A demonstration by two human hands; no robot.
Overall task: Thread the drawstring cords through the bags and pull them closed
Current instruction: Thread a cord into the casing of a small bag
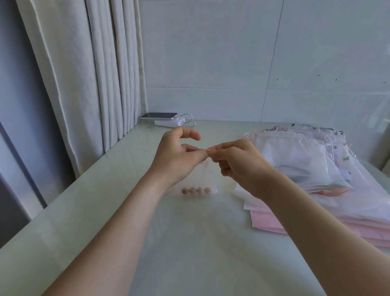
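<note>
As the sheer pouch [207, 179] hangs between them | left hand [178, 160] pinches its mouth, right hand [238, 165] pinches a thin metal tip [208, 149] | step: likely threading the cord | next: steady feed through channel

Stack of thin translucent fabric bags [296, 158]: white on top, pale pink beneath; rear ones carry small green motifs. Four round beads [196, 190]: peach-pink. Glossy tabletop [175, 255] pale green; pleated curtain [77, 75] cream.
</note>
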